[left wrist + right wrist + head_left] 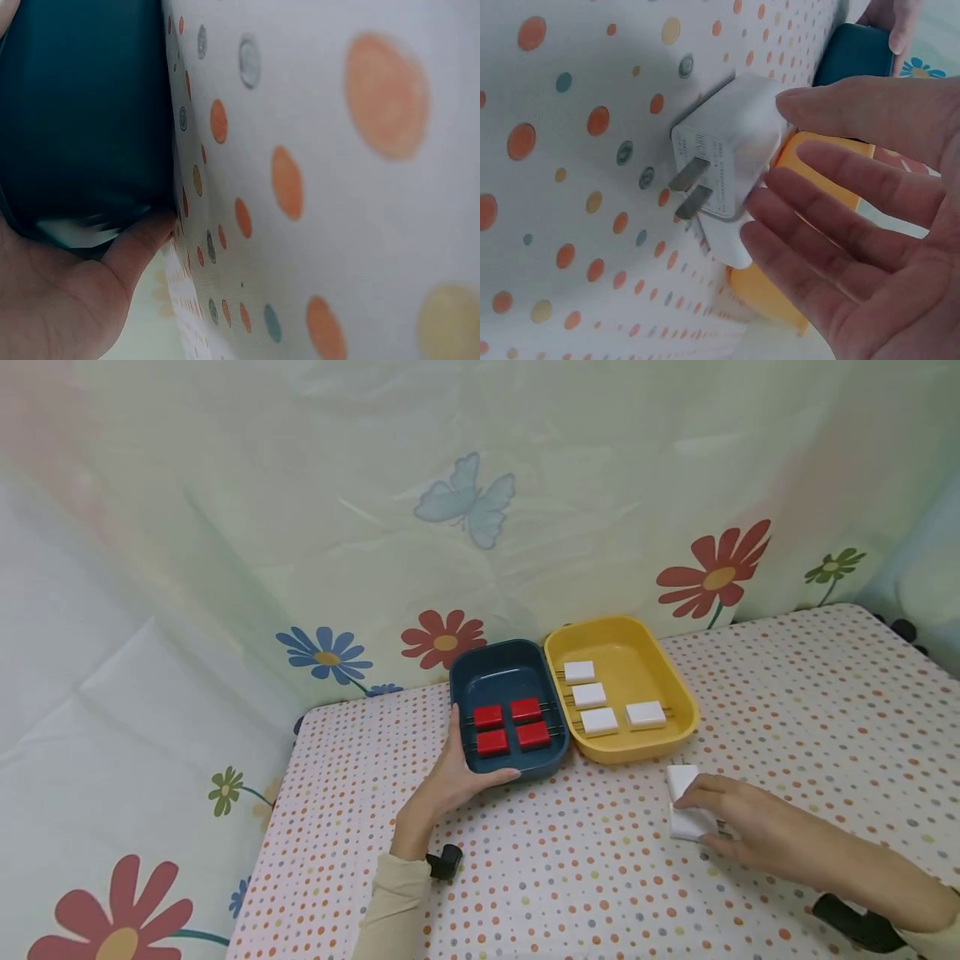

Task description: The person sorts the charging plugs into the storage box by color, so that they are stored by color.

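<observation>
My left hand holds the near left corner of a dark blue tray, thumb along its front side and fingers along its left side. Inside the tray lie several red plug-in chargers with metal prongs. On the cloth in front of the yellow tray are two white chargers, a nearer one and a farther one. My right hand is at the nearer one, thumb and loosely extended fingers around its sides. Two flat prongs of this charger point away from the palm in the right wrist view.
The yellow tray stands right beside the blue one and contains several white chargers. A dotted cloth covers the table. Behind the trays hangs a flowered curtain.
</observation>
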A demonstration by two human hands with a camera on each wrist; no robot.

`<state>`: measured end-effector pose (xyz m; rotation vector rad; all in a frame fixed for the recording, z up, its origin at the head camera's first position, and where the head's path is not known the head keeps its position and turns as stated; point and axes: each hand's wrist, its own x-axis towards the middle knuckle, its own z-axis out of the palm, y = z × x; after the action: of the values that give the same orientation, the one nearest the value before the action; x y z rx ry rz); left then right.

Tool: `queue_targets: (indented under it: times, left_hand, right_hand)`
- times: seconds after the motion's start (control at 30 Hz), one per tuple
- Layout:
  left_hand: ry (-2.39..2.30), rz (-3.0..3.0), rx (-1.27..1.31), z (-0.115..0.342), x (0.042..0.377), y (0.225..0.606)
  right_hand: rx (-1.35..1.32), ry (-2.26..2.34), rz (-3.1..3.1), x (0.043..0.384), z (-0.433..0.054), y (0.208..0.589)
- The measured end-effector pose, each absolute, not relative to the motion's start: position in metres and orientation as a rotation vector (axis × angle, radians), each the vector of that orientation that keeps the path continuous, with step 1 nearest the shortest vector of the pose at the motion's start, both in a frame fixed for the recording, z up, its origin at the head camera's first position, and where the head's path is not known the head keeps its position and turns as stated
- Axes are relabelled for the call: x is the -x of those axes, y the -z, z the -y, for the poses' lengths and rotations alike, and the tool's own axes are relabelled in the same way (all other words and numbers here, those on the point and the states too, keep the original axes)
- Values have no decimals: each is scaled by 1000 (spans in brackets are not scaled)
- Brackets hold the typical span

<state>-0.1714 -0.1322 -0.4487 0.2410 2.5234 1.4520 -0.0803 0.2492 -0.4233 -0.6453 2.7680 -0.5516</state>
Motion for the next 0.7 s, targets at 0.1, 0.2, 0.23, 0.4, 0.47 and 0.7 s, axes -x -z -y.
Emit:
queue_targets:
  times: [0.1,0.2,0.23,0.4,0.47,0.7]
  left_hand:
    - [-1469,-2521,-247,132,171,448]
    - [-1466,-2520,-240,132,170,447]
    - [-1459,-2520,-232,132,170,447]
    - [-1442,-2526,-216,133,170,447]
    - [-1448,-2524,-219,133,170,447]
    - [-1443,-2526,-223,133,171,449]
  right_hand:
    - [630,581,-2716,81,-249,424]
    - [600,593,-2657,82,-248,424]
    - [592,597,-2645,82,-247,425]
    - [597,580,-2643,78,-246,428]
    - [607,585,-2631,76,-246,430]
    - [730,566,-2603,74,-241,435]
